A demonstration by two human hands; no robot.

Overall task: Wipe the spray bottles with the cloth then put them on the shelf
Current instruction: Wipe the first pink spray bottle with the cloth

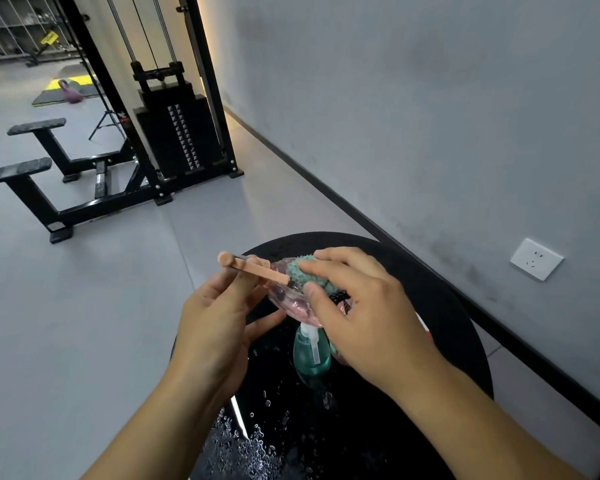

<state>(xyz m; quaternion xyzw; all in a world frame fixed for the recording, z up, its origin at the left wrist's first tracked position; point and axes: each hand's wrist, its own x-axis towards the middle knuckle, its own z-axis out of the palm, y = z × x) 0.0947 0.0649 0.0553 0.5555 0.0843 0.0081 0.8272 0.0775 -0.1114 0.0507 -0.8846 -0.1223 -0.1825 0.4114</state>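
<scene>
Nearest to you, water droplets (246, 445) speckle the near edge of the round black table (458, 306). Above them your left hand (215, 327) curls its fingers around the pump end of the pink spray bottle (288, 299), held tilted over the middle of the table with its pink nozzle (253, 268) pointing left past the table's left edge. Your right hand (364, 313) grips the teal cloth (309, 275), fingers and thumb pinching it against the bottle's clear pink body. Just below the pink bottle, the teal spray bottle (309, 355) stands near the middle of the table, its white pump (309, 336) up and partly hidden by your right hand. No label or writing on either bottle can be read. On the grey wall to the right sits a white socket (536, 259). Black gym equipment (174, 133) stands on the floor beyond.
</scene>
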